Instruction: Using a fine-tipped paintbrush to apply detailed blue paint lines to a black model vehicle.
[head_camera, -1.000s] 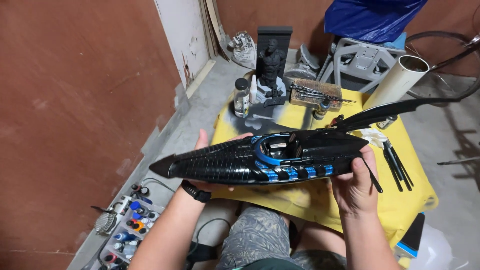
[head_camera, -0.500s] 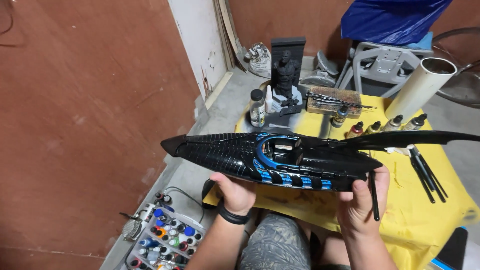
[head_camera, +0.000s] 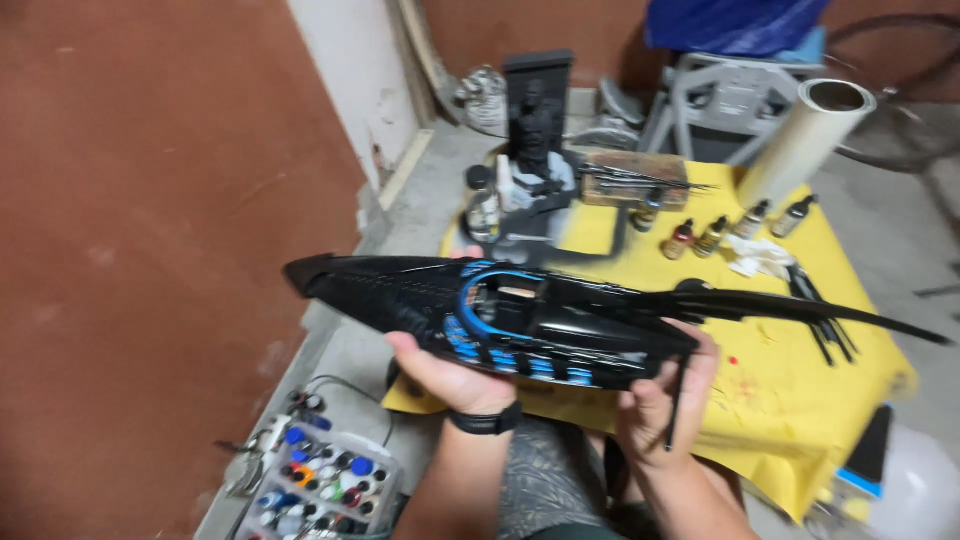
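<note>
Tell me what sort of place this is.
Probably a hobby corner for painting models, set up on a bare floor. A box of small paint pots sits by the wall, dropper bottles stand on a yellow sheet, and both hands hold a black and blue model craft.

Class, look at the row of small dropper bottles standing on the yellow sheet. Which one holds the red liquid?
The left one of the close pair, the red bottle. Its neighbour on the right, the amber bottle, looks yellowish brown, and the two bottles farther right look darker.
</note>
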